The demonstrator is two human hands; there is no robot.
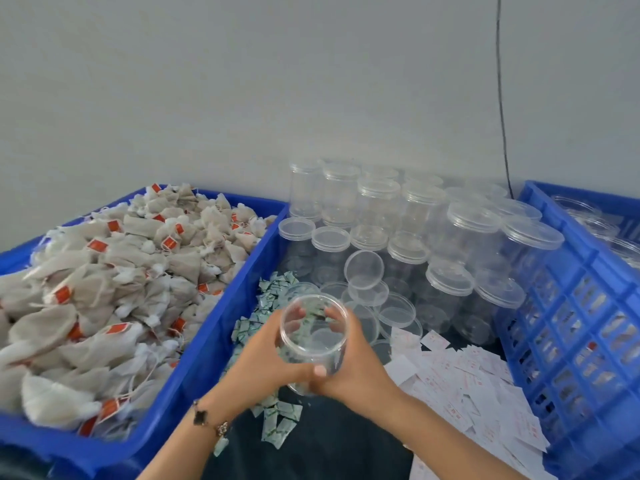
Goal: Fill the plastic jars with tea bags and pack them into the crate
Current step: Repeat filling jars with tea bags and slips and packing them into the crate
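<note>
Holding an open, empty jar [313, 341] upright, left hand [266, 355] and right hand [353, 362] wrap fingers round it, mouth up for loading tea bags [104, 289].

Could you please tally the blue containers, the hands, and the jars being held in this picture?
Blue tub of tea bags: 1
Blue slatted crate: 1
Hands, left hand and right hand: 2
Open empty jar held in both hands: 1
Total: 5

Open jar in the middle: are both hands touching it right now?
Touching. The head view shows the left hand and right hand wrapped around the open jar, fingers pressed on its clear wall.
</note>
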